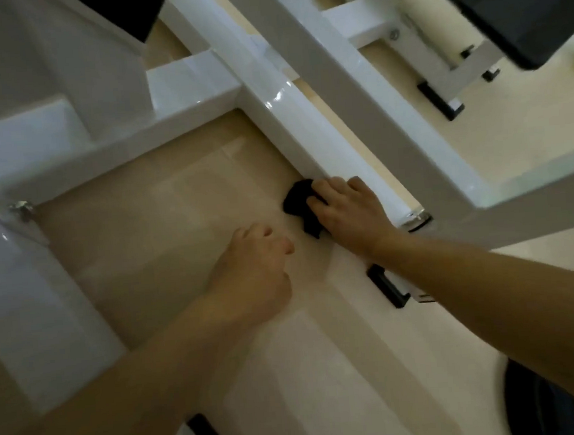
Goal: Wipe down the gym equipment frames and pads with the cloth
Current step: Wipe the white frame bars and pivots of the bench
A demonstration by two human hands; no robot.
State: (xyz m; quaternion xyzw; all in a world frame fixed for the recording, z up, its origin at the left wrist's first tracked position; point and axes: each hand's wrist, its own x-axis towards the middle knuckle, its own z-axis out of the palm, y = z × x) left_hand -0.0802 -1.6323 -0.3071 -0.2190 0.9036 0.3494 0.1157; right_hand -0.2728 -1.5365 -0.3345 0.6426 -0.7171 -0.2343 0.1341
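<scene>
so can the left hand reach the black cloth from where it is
Probably yes: the left hand is empty and just beside the black cloth, with only floor between them. The right hand covers part of it, though.

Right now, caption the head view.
Right hand holds crumpled black cloth against glossy white metal frame bar; left hand idle.

Beige tiled floor (164,247) carries the white frame (291,114), seemingly on black feet (387,286).

Glossy beige tile floor (163,234) w/ soft glare.
</scene>
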